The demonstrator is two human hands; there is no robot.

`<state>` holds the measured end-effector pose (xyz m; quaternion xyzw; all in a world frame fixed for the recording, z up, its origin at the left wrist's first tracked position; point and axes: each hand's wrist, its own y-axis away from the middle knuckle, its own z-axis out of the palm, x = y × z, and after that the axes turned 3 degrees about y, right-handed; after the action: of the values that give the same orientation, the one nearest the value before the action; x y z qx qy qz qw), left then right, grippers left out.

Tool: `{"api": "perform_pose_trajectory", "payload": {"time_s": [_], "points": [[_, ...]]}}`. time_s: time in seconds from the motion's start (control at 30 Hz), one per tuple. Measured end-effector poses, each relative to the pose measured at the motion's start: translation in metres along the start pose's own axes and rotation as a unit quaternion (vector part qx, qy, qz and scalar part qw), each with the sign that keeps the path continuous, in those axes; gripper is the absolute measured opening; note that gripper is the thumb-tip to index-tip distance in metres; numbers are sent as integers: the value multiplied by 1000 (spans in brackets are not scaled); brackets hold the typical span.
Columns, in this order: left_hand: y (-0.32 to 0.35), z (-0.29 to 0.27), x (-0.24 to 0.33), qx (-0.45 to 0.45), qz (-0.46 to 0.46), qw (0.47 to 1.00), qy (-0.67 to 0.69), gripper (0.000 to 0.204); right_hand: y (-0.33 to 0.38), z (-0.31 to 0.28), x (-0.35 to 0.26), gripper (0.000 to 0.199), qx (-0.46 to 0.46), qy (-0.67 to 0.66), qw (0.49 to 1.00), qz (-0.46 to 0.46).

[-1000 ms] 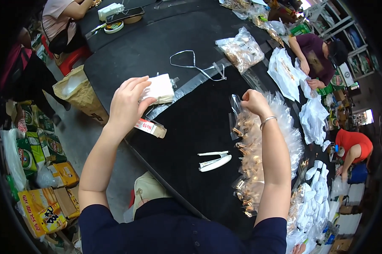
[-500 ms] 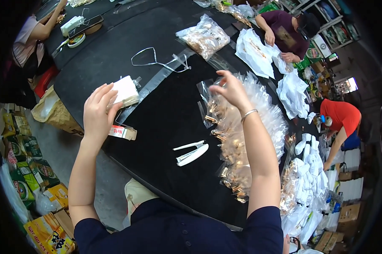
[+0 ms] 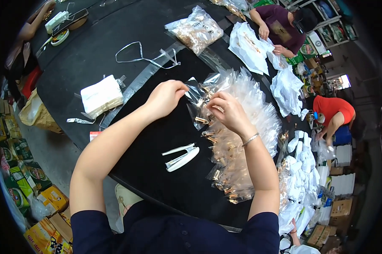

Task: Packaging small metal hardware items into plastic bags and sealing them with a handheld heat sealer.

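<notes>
My left hand [image 3: 167,99] has its fingers bent together at the edge of a small clear plastic bag [image 3: 194,94]. Close by on the right, my right hand [image 3: 228,111] curls its fingers over the same group of bags; what sits between its fingertips is hidden. Under and beyond it spreads a fanned pile of clear bags [image 3: 241,148] with gold-coloured pieces in their near ends. A white stapler [image 3: 181,157] lies on the black table, its arms apart. Left of my left forearm rests a stack of white cards or paper [image 3: 101,96].
A bulging clear bag of gold pieces [image 3: 196,31] and a loop of clear strap [image 3: 141,55] lie farther back. White plastic bags [image 3: 301,169] crowd the right side. Two people work at the right, another at the far left. Cartons [image 3: 51,201] stand on the floor.
My left hand has left the white stack and come right to the clear bags. My right hand has lowered onto the bags, its fingers drawing in. The view has shifted slightly.
</notes>
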<state>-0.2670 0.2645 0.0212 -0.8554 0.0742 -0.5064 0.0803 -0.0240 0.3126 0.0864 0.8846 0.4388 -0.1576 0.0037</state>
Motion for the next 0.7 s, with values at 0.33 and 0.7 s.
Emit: {"api": "perform_pose_trajectory", "payload": {"time_s": [0.33,0.7], "points": [[-53,36,2,41,28,996,-80,24,-11,-15,2,9,-107,-68,986,112],[-31,28,4,-29,38,992,-115,27,-36,-14,6,18,137,-63,983,100]]}}
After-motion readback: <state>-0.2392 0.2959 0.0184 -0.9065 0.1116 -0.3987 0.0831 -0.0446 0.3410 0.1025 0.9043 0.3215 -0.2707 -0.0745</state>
